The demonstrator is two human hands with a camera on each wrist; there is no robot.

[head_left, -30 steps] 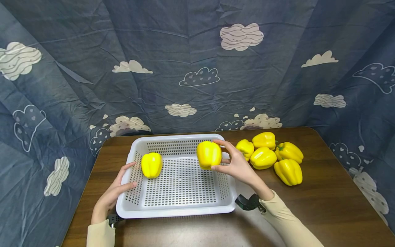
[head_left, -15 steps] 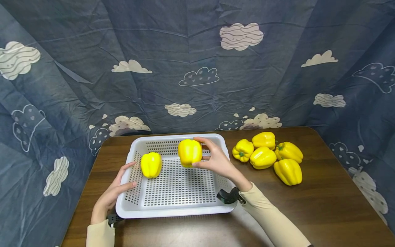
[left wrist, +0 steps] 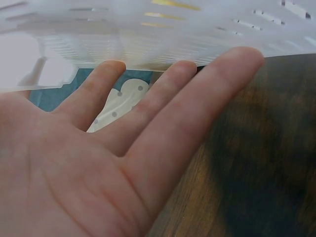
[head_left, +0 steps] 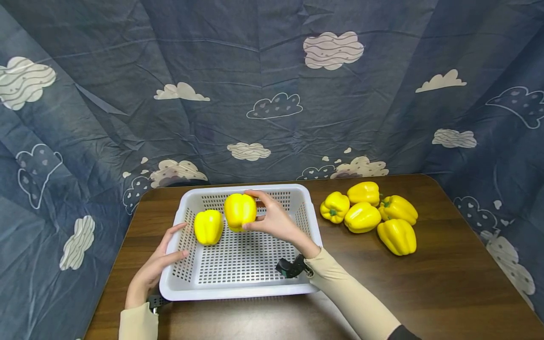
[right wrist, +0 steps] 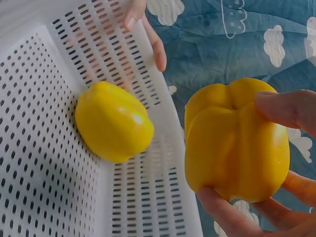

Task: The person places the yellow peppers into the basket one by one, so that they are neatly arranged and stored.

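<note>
In the head view my right hand (head_left: 276, 221) holds a yellow bell pepper (head_left: 240, 211) over the white perforated basket (head_left: 238, 294). Thumb and fingers pinch the pepper from its right side, and the right wrist view shows its lobed end. Inside the basket, near the left wall, lies another yellow bell pepper (right wrist: 113, 122). My left hand (head_left: 154, 265) grips the basket's left rim, with the thumb and a finger reaching over it. Seen from the left wrist, more fingers (left wrist: 163, 133) extend along the outside of the slotted wall.
Several yellow bell peppers (head_left: 362, 217) lie grouped on the brown wooden table (head_left: 450, 283), right of the basket. A dark blue cloth (head_left: 221, 113) with cloud prints hangs behind the table and along both sides. Black camera mounts (head_left: 291, 267) sit on the wrists.
My right hand has carried the pepper leftward across the basket, from near its right wall to beside the pepper inside. The left hand and the basket have stayed in place.
</note>
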